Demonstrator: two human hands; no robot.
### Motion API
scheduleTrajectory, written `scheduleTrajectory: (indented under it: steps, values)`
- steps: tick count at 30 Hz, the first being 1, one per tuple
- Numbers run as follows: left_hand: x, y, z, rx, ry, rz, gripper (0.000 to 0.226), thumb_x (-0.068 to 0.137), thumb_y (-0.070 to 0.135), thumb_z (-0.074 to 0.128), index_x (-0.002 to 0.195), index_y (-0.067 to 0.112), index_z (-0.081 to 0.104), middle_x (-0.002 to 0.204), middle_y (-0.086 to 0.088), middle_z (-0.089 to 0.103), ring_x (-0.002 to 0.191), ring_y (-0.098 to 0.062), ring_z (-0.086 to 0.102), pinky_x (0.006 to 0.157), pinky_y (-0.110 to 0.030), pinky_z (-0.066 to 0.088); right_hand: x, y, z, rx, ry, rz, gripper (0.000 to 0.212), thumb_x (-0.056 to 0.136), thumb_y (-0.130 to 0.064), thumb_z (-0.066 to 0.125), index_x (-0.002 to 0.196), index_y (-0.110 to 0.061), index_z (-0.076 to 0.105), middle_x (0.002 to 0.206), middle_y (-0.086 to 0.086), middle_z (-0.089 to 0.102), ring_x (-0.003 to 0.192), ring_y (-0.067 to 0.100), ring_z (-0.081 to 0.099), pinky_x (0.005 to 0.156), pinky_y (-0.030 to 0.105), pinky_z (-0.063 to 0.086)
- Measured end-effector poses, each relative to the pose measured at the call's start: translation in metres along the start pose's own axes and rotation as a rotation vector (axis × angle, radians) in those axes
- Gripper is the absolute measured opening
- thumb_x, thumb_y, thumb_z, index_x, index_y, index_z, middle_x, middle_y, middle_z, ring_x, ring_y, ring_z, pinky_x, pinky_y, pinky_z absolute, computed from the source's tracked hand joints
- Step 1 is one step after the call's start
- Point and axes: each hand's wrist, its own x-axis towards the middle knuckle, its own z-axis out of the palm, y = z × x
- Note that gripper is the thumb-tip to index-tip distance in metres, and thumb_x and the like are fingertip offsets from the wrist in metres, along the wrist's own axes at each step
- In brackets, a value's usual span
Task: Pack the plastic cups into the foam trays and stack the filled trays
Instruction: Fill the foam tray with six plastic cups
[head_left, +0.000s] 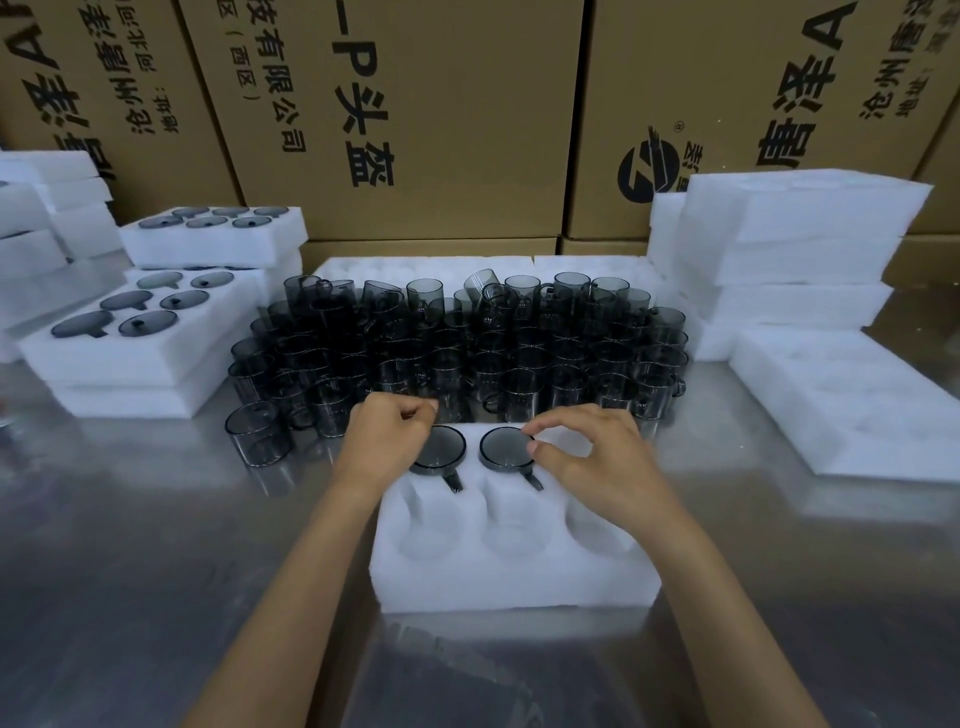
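Observation:
A white foam tray (514, 577) lies in front of me on the steel table. Two smoky grey plastic cups sit upside down in its far holes: one (441, 449) on the left and one (506, 448) in the middle, handles pointing toward me. My left hand (387, 436) rests over the left cup's rim, fingers curled. The middle cup's right edge is pinched by the thumb and forefinger of my right hand (587, 457). The three near holes are empty; my right hand covers the far right hole. A crowd of loose cups (457, 348) stands behind the tray.
Filled foam trays (156, 332) are stacked at the left, with another filled stack (218, 234) behind. Empty foam trays (789, 249) are piled at the right, and one (852, 400) lies flat. Cardboard boxes (415, 114) wall the back.

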Motion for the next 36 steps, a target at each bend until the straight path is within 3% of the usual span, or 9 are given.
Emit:
scheduleTrajectory:
  steps: [3,8,10,13,17,24,27,29,36]
  values:
    - [-0.004,0.010,-0.003,-0.063,0.135,0.167,0.017,0.096,0.020,0.062,0.102,0.019,0.079,0.120,0.010,0.069,0.100,0.007,0.058,0.076,0.008,0.033,0.000,0.001,0.000,-0.003,-0.005,-0.007,0.022,0.089,-0.041,0.067,0.084,-0.060,0.058,0.122,-0.023,0.059,0.116,0.002,0.027,0.114,0.046,0.025]
    - [-0.016,0.034,-0.008,-0.210,0.155,0.377,0.025,0.096,0.009,0.061,0.116,0.018,0.073,0.124,0.015,0.062,0.109,0.024,0.050,0.086,0.003,0.038,0.002,0.001,0.002,0.007,0.064,-0.052,0.021,0.092,-0.033,0.066,0.100,-0.053,0.064,0.121,-0.019,0.062,0.129,0.012,0.041,0.114,0.046,0.028]
    - [-0.025,0.044,-0.008,-0.197,0.124,0.460,0.028,0.095,0.002,0.059,0.114,0.017,0.074,0.120,0.018,0.064,0.112,0.020,0.053,0.090,-0.001,0.041,0.003,0.001,0.001,0.088,0.209,-0.141,0.032,0.094,-0.024,0.064,0.120,-0.044,0.063,0.119,-0.020,0.064,0.127,0.013,0.047,0.113,0.045,0.033]
    - [-0.041,0.055,-0.003,-0.083,0.068,0.603,0.035,0.093,-0.007,0.052,0.113,0.013,0.074,0.125,0.012,0.066,0.118,0.005,0.056,0.096,-0.011,0.045,0.003,-0.002,-0.001,0.240,0.264,-0.256,0.047,0.099,-0.016,0.057,0.137,-0.043,0.054,0.126,-0.026,0.060,0.127,0.002,0.045,0.100,0.013,0.036]
    - [-0.051,0.061,0.002,0.121,0.018,0.753,0.041,0.088,-0.011,0.047,0.113,0.011,0.070,0.127,0.010,0.063,0.111,-0.006,0.061,0.095,-0.023,0.051,0.003,-0.005,0.002,0.270,0.233,-0.331,0.036,0.098,-0.008,0.056,0.117,-0.038,0.066,0.109,-0.025,0.067,0.111,0.005,0.059,0.090,0.017,0.046]
    - [-0.058,0.067,0.005,-0.300,0.041,0.530,0.010,0.097,0.013,0.060,0.103,0.020,0.057,0.104,0.013,0.065,0.102,-0.005,0.064,0.078,-0.022,0.055,0.006,-0.001,0.004,0.351,0.363,-0.270,0.036,0.095,0.002,0.055,0.091,-0.031,0.067,0.085,-0.016,0.071,0.082,0.009,0.069,0.077,0.029,0.056]
    - [-0.062,0.070,0.004,-0.511,-0.163,0.397,0.045,0.080,0.039,0.078,0.117,0.026,0.057,0.112,0.014,0.065,0.108,-0.005,0.064,0.084,-0.019,0.054,0.006,-0.003,0.002,0.470,0.497,-0.215,0.045,0.091,0.010,0.052,0.087,-0.031,0.068,0.084,-0.016,0.072,0.083,0.006,0.069,0.077,0.024,0.054]
    - [-0.065,0.073,0.007,-0.418,-0.251,0.393,0.070,0.064,0.046,0.088,0.124,0.035,0.054,0.119,0.018,0.061,0.112,-0.003,0.062,0.090,-0.016,0.051,0.006,-0.005,0.001,0.518,0.553,-0.210,0.046,0.090,0.011,0.050,0.088,-0.031,0.069,0.085,-0.014,0.073,0.085,0.008,0.070,0.077,0.022,0.053]
    - [-0.065,0.070,0.017,-0.208,-0.006,0.604,0.065,0.073,0.007,0.085,0.129,0.022,0.055,0.124,0.010,0.050,0.114,0.003,0.052,0.093,-0.006,0.039,0.004,-0.014,0.002,0.634,0.503,-0.319,0.036,0.094,0.013,0.049,0.098,-0.016,0.071,0.098,-0.001,0.074,0.098,0.018,0.071,0.088,0.035,0.056]
